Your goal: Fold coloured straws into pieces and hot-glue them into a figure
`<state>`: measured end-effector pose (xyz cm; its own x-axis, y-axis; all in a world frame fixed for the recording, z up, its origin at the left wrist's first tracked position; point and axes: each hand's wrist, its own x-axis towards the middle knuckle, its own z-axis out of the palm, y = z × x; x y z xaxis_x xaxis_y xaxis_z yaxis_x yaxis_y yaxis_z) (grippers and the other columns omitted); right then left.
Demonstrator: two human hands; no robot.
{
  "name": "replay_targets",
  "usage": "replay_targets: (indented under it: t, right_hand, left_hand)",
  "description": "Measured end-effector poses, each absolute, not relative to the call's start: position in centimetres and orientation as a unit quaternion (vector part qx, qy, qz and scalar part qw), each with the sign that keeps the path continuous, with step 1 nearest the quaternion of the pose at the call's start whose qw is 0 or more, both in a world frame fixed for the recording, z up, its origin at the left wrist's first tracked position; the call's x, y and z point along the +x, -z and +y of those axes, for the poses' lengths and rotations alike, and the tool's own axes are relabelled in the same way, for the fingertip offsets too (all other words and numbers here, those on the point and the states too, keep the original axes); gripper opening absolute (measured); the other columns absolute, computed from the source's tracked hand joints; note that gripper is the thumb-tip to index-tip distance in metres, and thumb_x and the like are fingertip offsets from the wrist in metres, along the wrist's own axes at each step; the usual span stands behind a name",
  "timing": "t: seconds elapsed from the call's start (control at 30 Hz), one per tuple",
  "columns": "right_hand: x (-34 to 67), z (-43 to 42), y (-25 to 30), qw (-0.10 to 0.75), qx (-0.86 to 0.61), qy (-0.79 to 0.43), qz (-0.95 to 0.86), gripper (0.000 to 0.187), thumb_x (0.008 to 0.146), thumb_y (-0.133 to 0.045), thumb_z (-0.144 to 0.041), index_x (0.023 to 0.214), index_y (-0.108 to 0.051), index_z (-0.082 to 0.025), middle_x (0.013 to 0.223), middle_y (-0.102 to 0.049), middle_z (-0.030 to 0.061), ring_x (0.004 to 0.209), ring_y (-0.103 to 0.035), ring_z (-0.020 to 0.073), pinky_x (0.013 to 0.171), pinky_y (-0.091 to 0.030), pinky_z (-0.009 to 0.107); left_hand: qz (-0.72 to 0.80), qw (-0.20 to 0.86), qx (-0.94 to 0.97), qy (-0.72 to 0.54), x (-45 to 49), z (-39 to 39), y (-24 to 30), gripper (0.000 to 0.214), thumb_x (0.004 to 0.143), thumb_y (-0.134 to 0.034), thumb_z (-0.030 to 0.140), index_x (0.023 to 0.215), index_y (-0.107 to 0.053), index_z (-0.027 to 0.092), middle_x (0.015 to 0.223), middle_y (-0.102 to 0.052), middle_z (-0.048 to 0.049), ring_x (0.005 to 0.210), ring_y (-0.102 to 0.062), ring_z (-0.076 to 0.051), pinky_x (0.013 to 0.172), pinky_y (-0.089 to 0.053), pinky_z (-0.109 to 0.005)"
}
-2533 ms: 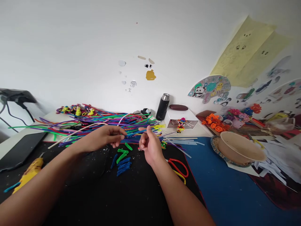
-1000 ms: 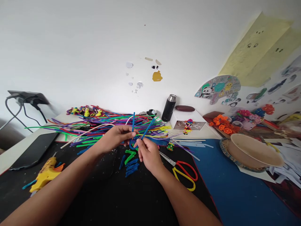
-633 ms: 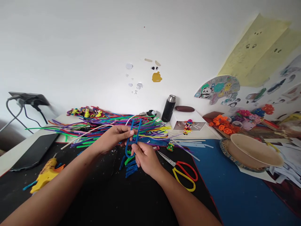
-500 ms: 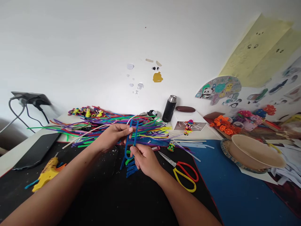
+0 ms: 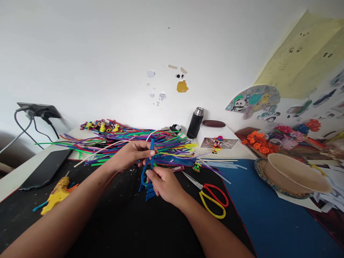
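Note:
A blue pipe cleaner [image 5: 144,175], bent into a long narrow loop, is held upright between my two hands. My left hand [image 5: 139,153] pinches it near the top, where its two ends now lie close together. Lower down, the thumb and fingers of my right hand [image 5: 160,182] are closed on the loop's side. Short blue pipe cleaner pieces [image 5: 151,195] lie on the black mat just beneath, partly hidden by my hands. Scissors [image 5: 212,195] with one red and one yellow handle rest to the right of my right hand.
A heap of coloured pipe cleaners [image 5: 107,143] spreads behind my hands. On the left are a yellow glue gun [image 5: 57,195] and a black phone [image 5: 44,170]. A black flask [image 5: 195,123], a small green figure [image 5: 197,166] and a beige bowl [image 5: 295,175] stand to the right.
The loop's two upper ends, apart before, have come together at my left fingers. My right hand has shifted slightly left. The whole view has moved a little.

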<state>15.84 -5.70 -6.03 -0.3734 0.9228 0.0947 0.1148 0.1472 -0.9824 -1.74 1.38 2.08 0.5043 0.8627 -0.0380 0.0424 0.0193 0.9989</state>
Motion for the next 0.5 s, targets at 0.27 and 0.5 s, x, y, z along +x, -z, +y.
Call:
replay_targets:
  t: [0.27,0.5]
  right_hand:
    - [15.6,-5.5,5.6,0.433,-0.388,-0.564,-0.586,0.055,0.101,-0.053,-0.070,0.088,-0.065,-0.018,0.056,-0.056,-0.0056,0.040,-0.049,0.0092,0.046,-0.038,0.023]
    - [15.6,-5.0,5.9,0.465,-0.398,-0.590,-0.526,0.060,0.096,-0.056,-0.076,0.085,-0.065,-0.018,0.050,-0.054,-0.0058,0.037,-0.047,0.0094,0.043,-0.034,0.023]
  left_hand:
    - [0.369,0.562,0.592,-0.445,-2.1,2.1,-1.0,0.032,0.071,-0.095,0.041,0.072,-0.072,0.018,0.057,-0.063,0.0019,0.048,-0.054,-0.010,0.047,-0.044,-0.020]
    - [0.375,0.522,0.589,-0.490,-2.2,2.4,-0.7,0.033,0.073,-0.094,0.042,0.074,-0.071,0.018,0.062,-0.069,0.0001,0.053,-0.061,-0.013,0.056,-0.050,-0.025]
